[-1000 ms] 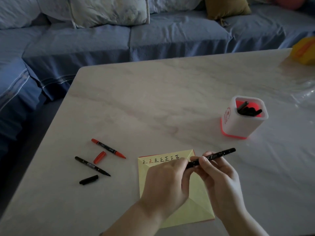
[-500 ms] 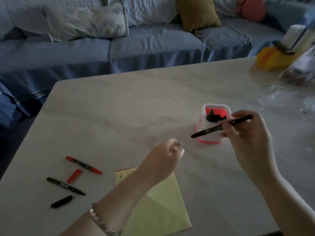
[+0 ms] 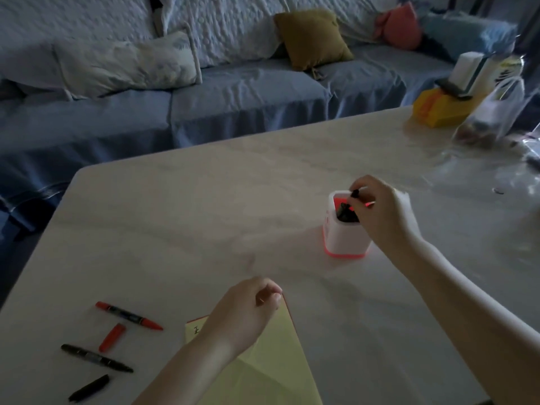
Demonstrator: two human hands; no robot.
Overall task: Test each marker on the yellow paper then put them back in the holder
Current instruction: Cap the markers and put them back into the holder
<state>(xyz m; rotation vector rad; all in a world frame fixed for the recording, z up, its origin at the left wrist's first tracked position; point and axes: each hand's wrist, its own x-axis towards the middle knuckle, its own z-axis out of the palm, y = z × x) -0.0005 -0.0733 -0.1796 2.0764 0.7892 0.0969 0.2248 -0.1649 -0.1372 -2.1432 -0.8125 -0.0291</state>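
Head view is showing the right hand [image 3: 380, 211] reaching over the white holder [image 3: 344, 244], which is standing on the bench [image 3: 204, 214] on a red base. Its fingertips are pinching the top end of a capped black marker [image 3: 355, 194], which is pointing down into the holder's open mouth. How deep the marker's lower end is sitting cannot be told, since the fingers are covering part of the opening. Other dark markers [image 3: 346, 216] are standing inside the holder against its red inner wall.

The left hand [image 3: 248, 314] is hovering over the far corner of the yellow paper [image 3: 271, 369], fingers loosely curled and grasping nothing that can be seen. The paper is lying flat at the near edge of the bench, with a small written mark showing beside the wrist.

Left of the paper, four pieces are lying apart from one another: a red marker [image 3: 128, 316], a loose red cap [image 3: 112, 337] just beneath it, an uncapped black marker [image 3: 96, 358], and a loose black cap [image 3: 89, 388] nearest the viewer.

A blue-covered sofa [image 3: 233, 92] is running behind the bench, with a mustard cushion [image 3: 312, 36] leaning on it. At the far right corner of the bench, a yellow box [image 3: 438, 108] and a clear plastic bag [image 3: 493, 115] are sitting side by side.
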